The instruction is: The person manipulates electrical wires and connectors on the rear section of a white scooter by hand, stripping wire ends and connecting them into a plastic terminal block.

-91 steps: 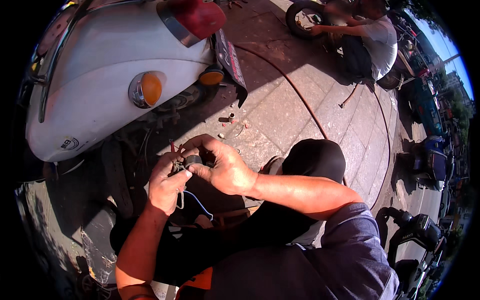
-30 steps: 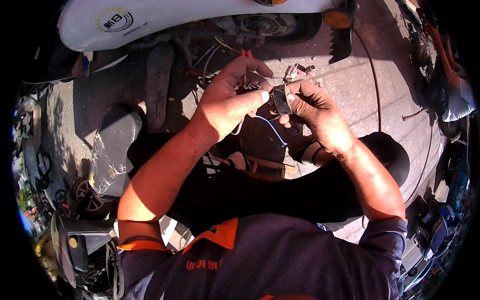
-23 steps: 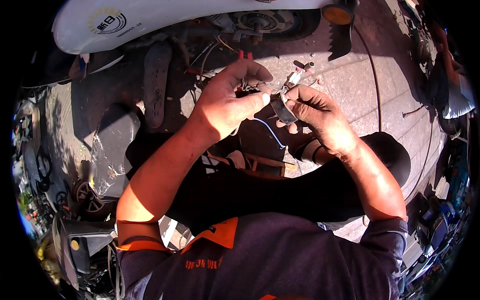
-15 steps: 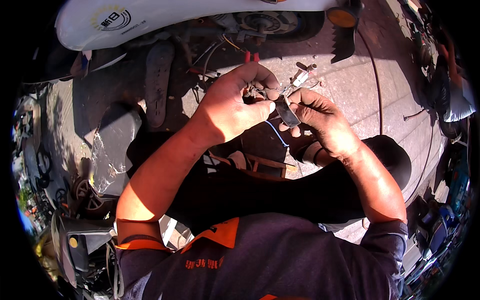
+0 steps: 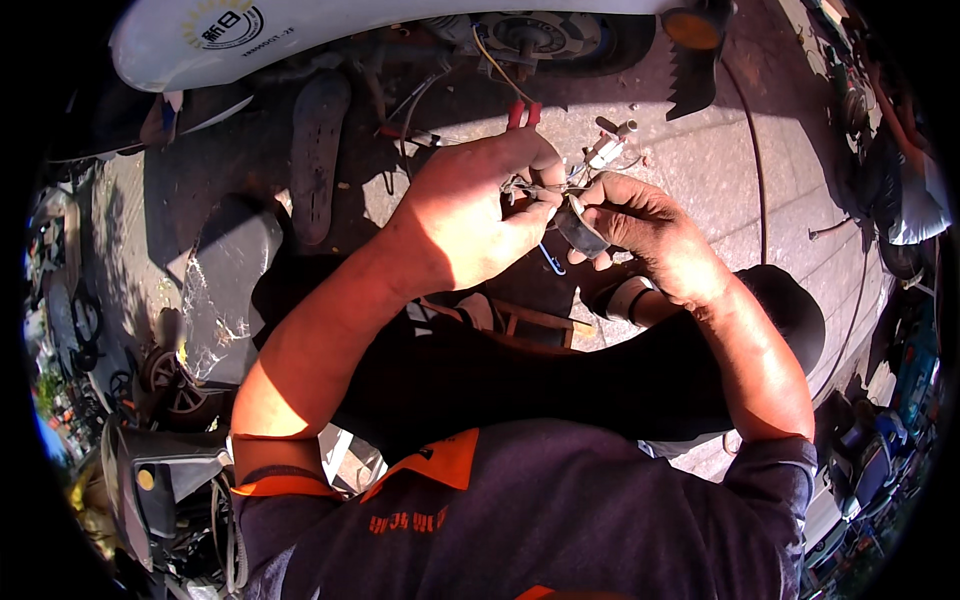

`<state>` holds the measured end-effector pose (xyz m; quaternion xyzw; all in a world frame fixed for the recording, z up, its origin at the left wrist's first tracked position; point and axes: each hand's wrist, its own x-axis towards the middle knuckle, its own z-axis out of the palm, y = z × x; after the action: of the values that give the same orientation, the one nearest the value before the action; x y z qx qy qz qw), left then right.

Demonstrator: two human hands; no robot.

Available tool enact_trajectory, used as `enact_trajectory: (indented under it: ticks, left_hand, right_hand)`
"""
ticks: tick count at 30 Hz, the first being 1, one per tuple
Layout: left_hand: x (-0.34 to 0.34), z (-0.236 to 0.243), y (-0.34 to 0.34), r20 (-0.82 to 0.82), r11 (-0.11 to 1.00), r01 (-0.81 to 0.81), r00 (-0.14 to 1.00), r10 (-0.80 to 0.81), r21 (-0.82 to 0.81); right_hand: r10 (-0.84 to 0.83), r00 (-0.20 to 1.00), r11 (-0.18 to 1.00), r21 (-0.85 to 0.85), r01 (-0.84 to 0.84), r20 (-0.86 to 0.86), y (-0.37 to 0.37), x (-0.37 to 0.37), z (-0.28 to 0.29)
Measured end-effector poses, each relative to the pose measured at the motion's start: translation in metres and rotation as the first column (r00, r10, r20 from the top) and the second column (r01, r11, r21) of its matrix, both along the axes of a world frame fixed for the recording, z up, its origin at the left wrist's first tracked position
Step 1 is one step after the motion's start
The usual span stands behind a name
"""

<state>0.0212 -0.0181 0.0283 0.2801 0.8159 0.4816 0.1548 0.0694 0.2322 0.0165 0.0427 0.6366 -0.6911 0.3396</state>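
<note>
My left hand point(image 5: 478, 212) is closed around a bundle of thin wires point(image 5: 540, 188) at chest height. My right hand point(image 5: 640, 222) grips a small dark part point(image 5: 580, 228) that the wires run into, with a blue wire point(image 5: 550, 262) looping below it. The two hands touch at the fingertips. Red-handled pliers point(image 5: 522, 112) and small white connectors point(image 5: 608, 150) lie on the paving just beyond my hands. My knees in black trousers sit under my forearms.
A white scooter point(image 5: 330, 30) stands ahead with its wheel point(image 5: 560, 35) and an orange reflector point(image 5: 690, 28). A black cable point(image 5: 752, 170) runs across the paving. A shiny grey panel point(image 5: 222, 280) lies at left, scooter parts at lower left. A person's sleeve point(image 5: 915, 205) is at the right edge.
Since three seconds ago my view turned toward the scooter's underside. Over the last second my left hand slid over the wires toward the right hand; the right hand holds the dark part steady.
</note>
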Motion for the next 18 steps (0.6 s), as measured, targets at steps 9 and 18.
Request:
enact_trajectory:
  ticks: [9,18]
  left_hand:
    - [0.01,-0.009,0.007,0.128,0.992,-0.079,0.99,0.066,0.101]
    - [0.006,-0.033,0.012,0.169,0.968,-0.23,0.963,0.212,0.098]
  right_hand:
    - [0.006,1.0,1.0,0.01,-0.006,0.006,-0.004,0.0,-0.001]
    - [-0.175,0.983,0.955,-0.233,0.184,0.058,-0.011,0.011,-0.015]
